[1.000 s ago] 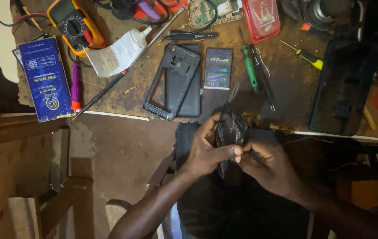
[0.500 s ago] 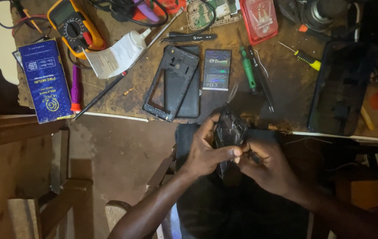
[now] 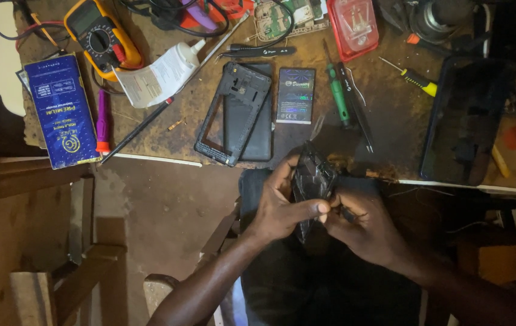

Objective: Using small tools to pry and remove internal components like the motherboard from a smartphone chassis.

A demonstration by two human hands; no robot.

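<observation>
Looking down from the head camera, I see a worn brown workbench [image 3: 391, 121] across the top of the view. At its left edge lies a tall dark-blue box [image 3: 60, 110] with gold print, a purple-handled screwdriver [image 3: 102, 122] just beside it. Above that sits a yellow multimeter [image 3: 102, 36], and near it a white squeeze tube [image 3: 161, 72] with a paper label. In the middle of the bench a black phone frame [image 3: 234, 111] lies flat on a dark back cover, with a small dark rectangular battery [image 3: 296, 95] bearing a blue-green label just to its right. A green-handled screwdriver [image 3: 337, 90] and black tweezers [image 3: 357, 111] lie right of the battery. A red clear plastic tray [image 3: 353, 25] sits at the top edge, a yellow-handled screwdriver [image 3: 416, 77] lies further right, and a large dark tablet-like slab [image 3: 466, 121] rests at the far right.

Below the bench edge, over my lap, both hands meet around a dark phone body [image 3: 313, 178] held upright and slightly tilted. My left hand [image 3: 282, 208] is curled around its left side, thumb pressed across the front. My right hand [image 3: 367, 226] is closed narrowly at the lower right edge, fingertips pinched against it; I cannot tell whether they also hold a small tool.
</observation>
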